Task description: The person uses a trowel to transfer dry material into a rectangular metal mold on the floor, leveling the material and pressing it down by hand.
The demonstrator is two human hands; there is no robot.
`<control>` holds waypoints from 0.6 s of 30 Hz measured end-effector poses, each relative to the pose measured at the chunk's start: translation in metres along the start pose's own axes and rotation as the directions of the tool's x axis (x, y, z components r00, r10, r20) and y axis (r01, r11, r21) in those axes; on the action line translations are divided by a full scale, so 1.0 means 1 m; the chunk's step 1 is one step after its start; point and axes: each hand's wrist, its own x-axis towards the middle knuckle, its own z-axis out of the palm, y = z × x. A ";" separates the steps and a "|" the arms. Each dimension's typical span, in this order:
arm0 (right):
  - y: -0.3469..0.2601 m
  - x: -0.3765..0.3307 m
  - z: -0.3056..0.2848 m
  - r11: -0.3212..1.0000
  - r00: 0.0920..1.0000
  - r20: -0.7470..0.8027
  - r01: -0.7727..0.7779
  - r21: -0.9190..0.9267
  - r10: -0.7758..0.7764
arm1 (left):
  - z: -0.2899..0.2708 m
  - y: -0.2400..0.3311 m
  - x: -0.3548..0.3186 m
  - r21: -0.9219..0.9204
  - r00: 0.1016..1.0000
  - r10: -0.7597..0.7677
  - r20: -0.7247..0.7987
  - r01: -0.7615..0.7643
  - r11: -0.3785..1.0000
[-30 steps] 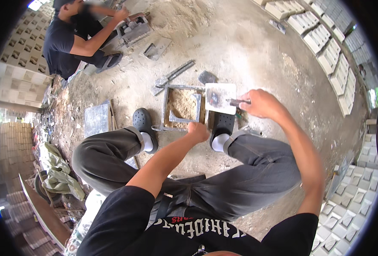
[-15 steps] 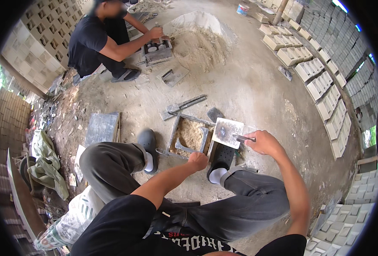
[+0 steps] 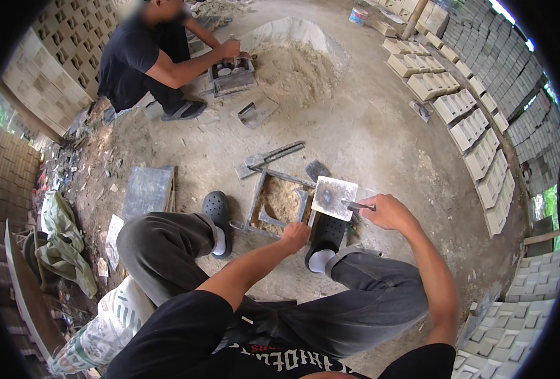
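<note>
On the ground between my feet lies a square metal mould [image 3: 255, 198] with sandy mix [image 3: 283, 192] inside. An angled grey metal piece [image 3: 271, 218] sits in the mix. My left hand [image 3: 297, 235] is closed in a fist at the mould's near right corner; what its fingers hold is hidden. My right hand [image 3: 386, 213] grips the dark handle of a square, flat plastering float [image 3: 333, 193]. The float's pale, stained face is tilted, overlapping the mould's right edge and above my right shoe [image 3: 328, 234].
A co-worker [image 3: 131, 57] squats at the far left over another mould [image 3: 232, 81], beside a sand heap [image 3: 299, 69]. Metal tools [image 3: 273, 156] and a flat board [image 3: 147, 192] lie nearby. Cast blocks [image 3: 466, 132] stand in rows at right. A sack [image 3: 119, 316] is by my left leg.
Hands, float and mould keep nearly the same places. The whole view has shifted slightly.
</note>
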 end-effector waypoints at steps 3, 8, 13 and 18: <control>-0.001 -0.001 -0.002 1.000 1.000 -0.006 0.007 0.019 -0.007 | 0.000 0.001 -0.003 -0.009 0.999 0.034 0.025 -0.033 0.999; 0.001 0.002 0.001 0.999 1.000 -0.011 0.022 0.026 -0.021 | 0.017 -0.004 -0.002 0.046 0.995 0.091 0.036 -0.093 0.995; 0.002 0.000 0.002 0.999 0.999 -0.030 0.027 0.027 -0.026 | 0.026 -0.009 -0.003 0.060 0.987 0.156 0.042 -0.159 0.986; 0.002 0.002 0.001 0.999 0.998 -0.043 0.039 0.029 -0.038 | 0.038 -0.022 -0.001 0.100 0.982 0.179 0.063 -0.185 0.978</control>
